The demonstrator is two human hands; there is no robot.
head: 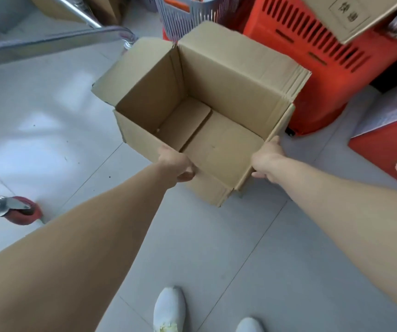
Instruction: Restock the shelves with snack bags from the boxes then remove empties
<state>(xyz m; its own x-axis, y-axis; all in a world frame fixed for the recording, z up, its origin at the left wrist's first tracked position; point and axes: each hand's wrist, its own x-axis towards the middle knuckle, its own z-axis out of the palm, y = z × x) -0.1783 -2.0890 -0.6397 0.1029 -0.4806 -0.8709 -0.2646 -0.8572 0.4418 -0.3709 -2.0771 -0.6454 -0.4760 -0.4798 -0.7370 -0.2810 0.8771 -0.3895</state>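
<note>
Here, the cardboard box was open-topped and empty, its bare bottom flaps showing, and both hands were on its near end. The left hand was curled closed over the box's near rim, the fingers wrapped over the edge, though the fingertips themselves were hidden. The right hand was clamped on the box's near right corner, thumb along the outside of the side flap, fingers tucked under where I could not see them. Whether the box sat on the tiled floor or was raised just off it could not be told; its far end looked higher than its near end.

Beyond the box's far right side stood a red plastic basket, very close to the box's right flap. A second carton hung over the basket's top. To the box's left ran a metal trolley frame, with a red caster wheel nearer the person. No snack bags were in view, so this seemed the removing-empties step.

The likely trouble was that the loose flaps could catch on the basket or the trolley rail as the box swung out. Gripped at only one end, thin cardboard might also buckle or slip.
</note>
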